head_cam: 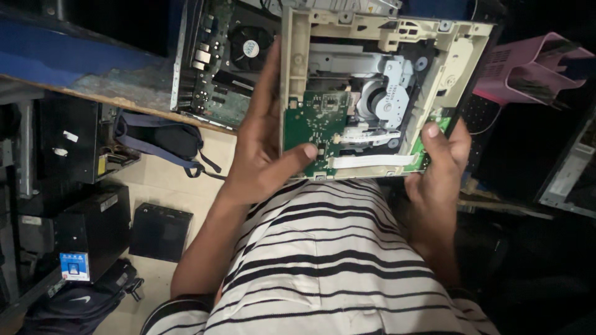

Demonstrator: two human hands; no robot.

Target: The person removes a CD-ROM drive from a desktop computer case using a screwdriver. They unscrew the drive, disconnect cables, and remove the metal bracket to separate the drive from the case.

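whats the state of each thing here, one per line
optical drive: cover off, mechanism and green circuit board exposed, held in both hands
left hand: gripping the drive's left edge, thumb on the board
right hand: gripping the lower right corner
computer case: open, fan and motherboard showing
backpack: lying on the floor
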